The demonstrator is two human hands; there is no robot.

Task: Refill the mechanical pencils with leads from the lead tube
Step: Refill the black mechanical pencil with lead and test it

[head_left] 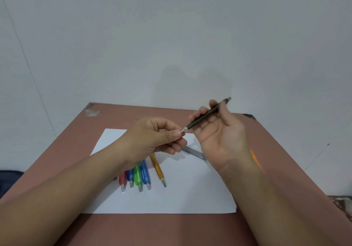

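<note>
The right hand [219, 131] is raised above the counter [266, 150], palm toward the camera. Its fingers are curled round the barrel of a dark pencil [206, 115], which it holds at a slant: metal tip low and to the left, cap end high and to the right, past the fingertips.

The left hand [158, 137] is raised beside it, fingers curled. Its thumb and forefinger meet in a pinch directly at the metal tip of the dark pencil. Whether a lead lies in that pinch cannot be told; anything there is too fine to see.

A white sheet [171, 198] lies flat on the brown counter. On the sheet, below the left wrist, four pencils lie side by side, tips toward the camera: red pencil [122, 179], dark blue pencil [130, 177], green pencil [137, 179] and light blue pencil [145, 173]. Their far ends are hidden by the left arm. An orange pencil [157, 167] lies just to the right of them, slightly apart, tip also toward the camera.

The lead tube [194, 151], clear and slender, lies on the sheet between the two hands, partly hidden by the right wrist. Neither hand touches it.

A pale wall [171, 36] stands behind the counter.
</note>
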